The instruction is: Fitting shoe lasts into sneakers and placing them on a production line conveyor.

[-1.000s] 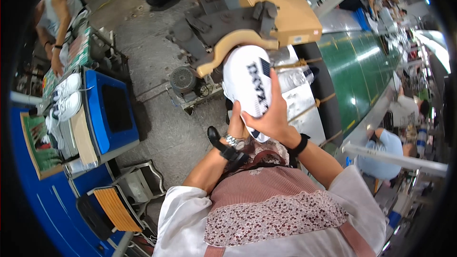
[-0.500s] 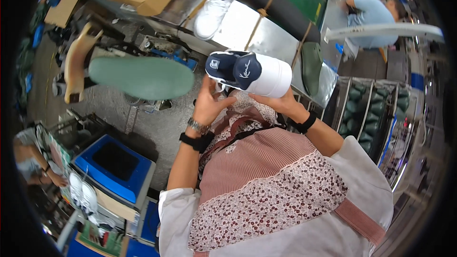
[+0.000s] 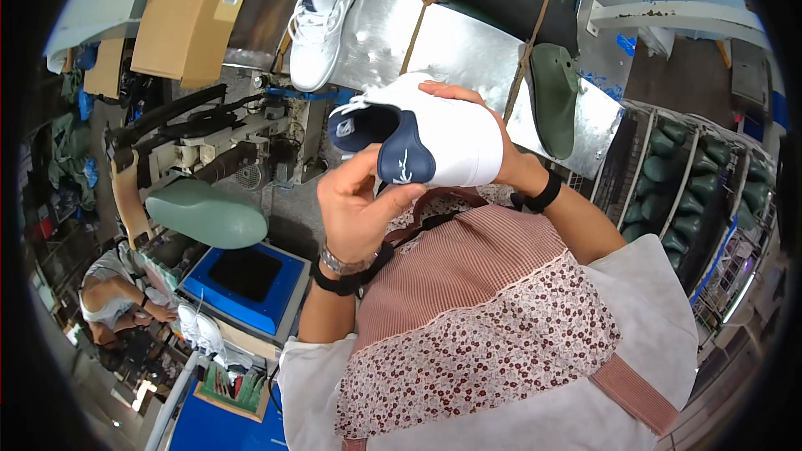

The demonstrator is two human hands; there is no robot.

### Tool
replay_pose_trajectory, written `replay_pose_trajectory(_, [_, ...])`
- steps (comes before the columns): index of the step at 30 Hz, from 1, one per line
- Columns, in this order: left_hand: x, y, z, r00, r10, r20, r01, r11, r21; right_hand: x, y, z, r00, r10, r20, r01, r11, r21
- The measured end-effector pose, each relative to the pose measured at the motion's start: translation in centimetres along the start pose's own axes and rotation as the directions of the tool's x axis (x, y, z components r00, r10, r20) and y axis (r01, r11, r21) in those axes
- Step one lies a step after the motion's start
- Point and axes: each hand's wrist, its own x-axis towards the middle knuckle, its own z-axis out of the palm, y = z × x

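Note:
A white sneaker with a navy heel patch and dark lining is held between my hands, close in front of my apron. My left hand grips the heel and collar edge between thumb and fingers. My right hand wraps the far side, its fingers lying over the white upper; its thumb is hidden behind the shoe. A second white sneaker, laced, rests on the metal bench ahead to the left. On the bench's right part lies a dark green shoe last.
At the left, a pale green foot-shaped form stands above a blue-topped machine. A cardboard box sits at the far left. Racks of green lasts stand right. A co-worker handles white shoes at lower left.
The sneaker has turned in my hands, its heel patch now tilted toward me. My right fingers have moved over its top side. The whole view has shifted.

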Motion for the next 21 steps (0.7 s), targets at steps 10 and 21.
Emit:
replay_pose_trajectory(10, [7.0, 5.2, 7.1, 0.947, 0.314, 0.071, -0.311, 0.835, 0.455, 0.7, 0.9, -4.1, 0.981, 0.154, 0.115, -0.191, 0.83, 0.524])
replay_pose_trajectory(21, [11.2, 4.4, 8.0, 0.906, 0.322, 0.274, -0.422, 0.689, 0.59, 0.6, 0.7, -7.2, 0.934, 0.283, 0.217, -0.351, 0.835, 0.425])
